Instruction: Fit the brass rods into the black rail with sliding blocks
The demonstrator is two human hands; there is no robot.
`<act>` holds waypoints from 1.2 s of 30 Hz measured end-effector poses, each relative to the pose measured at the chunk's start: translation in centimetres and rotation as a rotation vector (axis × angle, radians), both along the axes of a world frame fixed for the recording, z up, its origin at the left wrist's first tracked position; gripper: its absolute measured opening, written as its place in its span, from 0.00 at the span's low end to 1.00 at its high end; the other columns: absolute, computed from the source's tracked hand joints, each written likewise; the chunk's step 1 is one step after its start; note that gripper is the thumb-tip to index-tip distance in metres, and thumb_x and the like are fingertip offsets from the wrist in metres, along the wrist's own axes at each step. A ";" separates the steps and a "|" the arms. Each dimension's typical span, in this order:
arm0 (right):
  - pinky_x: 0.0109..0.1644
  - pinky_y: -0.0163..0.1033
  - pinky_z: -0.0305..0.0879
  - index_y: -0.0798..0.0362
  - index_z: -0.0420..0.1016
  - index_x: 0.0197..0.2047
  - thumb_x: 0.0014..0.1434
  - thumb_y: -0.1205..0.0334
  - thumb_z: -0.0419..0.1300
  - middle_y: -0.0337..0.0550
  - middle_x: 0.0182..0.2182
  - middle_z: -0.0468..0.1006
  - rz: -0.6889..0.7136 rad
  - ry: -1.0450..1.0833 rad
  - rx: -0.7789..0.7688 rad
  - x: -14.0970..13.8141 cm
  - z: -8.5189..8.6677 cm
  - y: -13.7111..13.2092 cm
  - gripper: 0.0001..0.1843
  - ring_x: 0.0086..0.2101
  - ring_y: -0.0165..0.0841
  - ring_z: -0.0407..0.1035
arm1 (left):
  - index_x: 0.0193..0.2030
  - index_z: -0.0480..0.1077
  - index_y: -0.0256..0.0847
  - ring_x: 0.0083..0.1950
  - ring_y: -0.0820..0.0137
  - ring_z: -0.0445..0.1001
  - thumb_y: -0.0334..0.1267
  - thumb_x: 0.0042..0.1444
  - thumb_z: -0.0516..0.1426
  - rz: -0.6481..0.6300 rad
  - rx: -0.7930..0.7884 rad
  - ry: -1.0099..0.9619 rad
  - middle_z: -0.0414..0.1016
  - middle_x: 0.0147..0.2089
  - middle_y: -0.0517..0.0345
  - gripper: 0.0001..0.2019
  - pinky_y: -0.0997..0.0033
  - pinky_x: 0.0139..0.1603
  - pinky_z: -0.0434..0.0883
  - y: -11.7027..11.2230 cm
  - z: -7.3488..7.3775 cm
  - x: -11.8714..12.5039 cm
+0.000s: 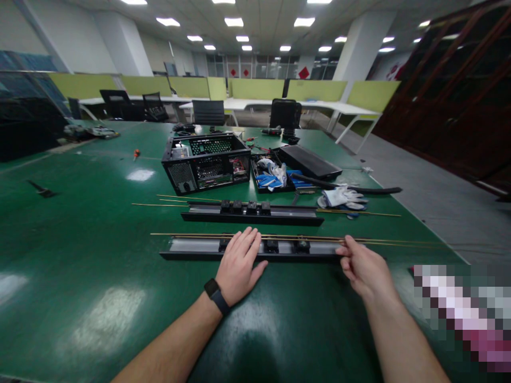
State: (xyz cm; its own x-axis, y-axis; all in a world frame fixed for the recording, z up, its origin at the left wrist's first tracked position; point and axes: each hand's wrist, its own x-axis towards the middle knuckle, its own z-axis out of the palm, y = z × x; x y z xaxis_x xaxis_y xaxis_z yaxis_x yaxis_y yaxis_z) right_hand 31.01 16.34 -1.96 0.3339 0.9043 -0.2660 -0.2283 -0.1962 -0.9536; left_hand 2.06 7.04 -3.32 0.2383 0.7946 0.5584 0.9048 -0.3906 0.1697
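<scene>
A long black channel with a pale inner strip [191,245] lies crosswise on the green table in front of me. Small black blocks [302,244] sit along it. Thin brass-coloured rods [199,234] run lengthwise over the channel and stick out past its right end. My left hand [242,260] rests flat across the channel's middle, fingers stretched out over the rods and hiding part of a block. At the right end, my right hand [361,266] pinches the rods between thumb and fingers; how many it grips is unclear.
Behind lies a second black channel [287,213] with blocks and rods. Farther back are an open computer case [207,162], a black tray [293,184] with gloves, a flat black panel [309,161] and a white glove [342,197]. An orange item [137,153] lies left.
</scene>
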 end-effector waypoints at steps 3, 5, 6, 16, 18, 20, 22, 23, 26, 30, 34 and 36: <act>0.06 0.26 0.42 0.58 0.72 0.34 0.52 0.51 0.70 0.41 0.22 0.76 0.093 -0.010 -0.006 -0.6 -0.2 -0.3 0.19 0.10 0.22 0.55 | 0.70 0.53 0.35 0.72 0.56 0.55 0.40 0.63 0.56 0.004 -0.005 0.005 0.61 0.69 0.42 0.31 0.48 0.71 0.56 0.0 0.0 0.0; 0.06 0.26 0.42 0.58 0.72 0.34 0.51 0.52 0.70 0.41 0.23 0.77 0.137 -0.003 -0.001 -0.8 -0.2 -0.4 0.18 0.10 0.22 0.55 | 0.70 0.53 0.35 0.72 0.56 0.55 0.40 0.63 0.56 0.004 -0.001 0.005 0.61 0.69 0.42 0.31 0.48 0.71 0.56 0.0 0.1 0.1; 0.06 0.26 0.42 0.58 0.72 0.34 0.52 0.53 0.70 0.41 0.23 0.76 0.128 0.004 0.001 -0.7 -0.1 -0.3 0.17 0.10 0.22 0.55 | 0.70 0.53 0.35 0.72 0.56 0.55 0.40 0.63 0.56 0.004 0.002 0.005 0.61 0.69 0.42 0.31 0.48 0.71 0.56 0.0 0.1 0.1; 0.06 0.26 0.42 0.55 0.70 0.34 0.53 0.54 0.68 0.39 0.21 0.76 0.059 0.011 -0.013 -0.4 0.4 -0.3 0.15 0.10 0.22 0.55 | 0.71 0.53 0.36 0.72 0.55 0.56 0.40 0.62 0.56 0.000 0.003 0.002 0.61 0.69 0.42 0.32 0.47 0.71 0.57 0.1 0.1 0.1; 0.06 0.26 0.42 0.56 0.70 0.34 0.52 0.53 0.69 0.40 0.22 0.76 0.097 0.008 0.003 -0.8 0.1 -0.4 0.17 0.10 0.22 0.55 | 0.71 0.53 0.36 0.72 0.55 0.56 0.40 0.62 0.56 -0.003 0.006 0.001 0.61 0.69 0.42 0.32 0.47 0.70 0.57 0.1 0.1 0.1; 0.06 0.26 0.42 0.56 0.70 0.34 0.51 0.53 0.70 0.39 0.22 0.76 0.088 0.016 0.019 -0.8 0.0 -0.4 0.17 0.10 0.22 0.55 | 0.71 0.52 0.36 0.72 0.55 0.56 0.40 0.62 0.56 -0.001 0.008 0.002 0.61 0.69 0.42 0.32 0.47 0.71 0.57 0.0 0.2 0.1; 0.07 0.26 0.43 0.55 0.69 0.33 0.51 0.54 0.70 0.38 0.20 0.75 0.035 0.025 0.022 -0.5 0.2 -0.3 0.17 0.10 0.22 0.55 | 0.71 0.52 0.36 0.72 0.55 0.56 0.40 0.63 0.56 0.001 0.011 0.006 0.61 0.69 0.42 0.32 0.47 0.70 0.57 0.0 0.2 0.1; 0.07 0.26 0.43 0.55 0.68 0.33 0.52 0.55 0.69 0.37 0.20 0.74 0.007 0.028 0.019 -0.3 0.3 -0.2 0.16 0.10 0.22 0.55 | 0.71 0.52 0.36 0.72 0.55 0.56 0.40 0.63 0.56 0.001 0.013 0.008 0.61 0.69 0.42 0.32 0.46 0.70 0.57 0.0 0.3 0.1; 0.07 0.26 0.43 0.54 0.68 0.33 0.53 0.55 0.68 0.38 0.20 0.74 -0.027 0.027 -0.004 0.0 0.8 -0.2 0.15 0.10 0.22 0.56 | 0.71 0.52 0.36 0.72 0.55 0.57 0.40 0.63 0.56 0.001 0.013 0.011 0.61 0.69 0.41 0.32 0.46 0.70 0.58 -0.1 0.3 0.2; 0.07 0.26 0.43 0.56 0.70 0.35 0.52 0.53 0.69 0.39 0.21 0.75 0.053 0.026 -0.012 -0.7 1.0 -0.6 0.17 0.10 0.22 0.56 | 0.70 0.53 0.36 0.72 0.55 0.56 0.40 0.63 0.55 0.003 0.002 0.006 0.61 0.69 0.42 0.31 0.47 0.70 0.57 0.0 0.2 0.2; 0.07 0.25 0.42 0.56 0.70 0.34 0.49 0.52 0.71 0.40 0.22 0.75 0.106 0.032 0.018 -1.1 0.5 -0.8 0.19 0.11 0.22 0.56 | 0.71 0.51 0.37 0.72 0.55 0.56 0.40 0.62 0.56 -0.004 0.010 0.003 0.62 0.69 0.42 0.32 0.46 0.70 0.58 0.0 0.2 0.2; 0.07 0.25 0.43 0.55 0.69 0.33 0.49 0.52 0.71 0.39 0.21 0.75 0.063 0.039 0.025 -0.6 0.2 -0.5 0.19 0.11 0.22 0.56 | 0.71 0.52 0.36 0.72 0.55 0.56 0.40 0.62 0.56 -0.004 0.007 0.008 0.61 0.69 0.42 0.32 0.46 0.70 0.58 0.0 0.3 0.2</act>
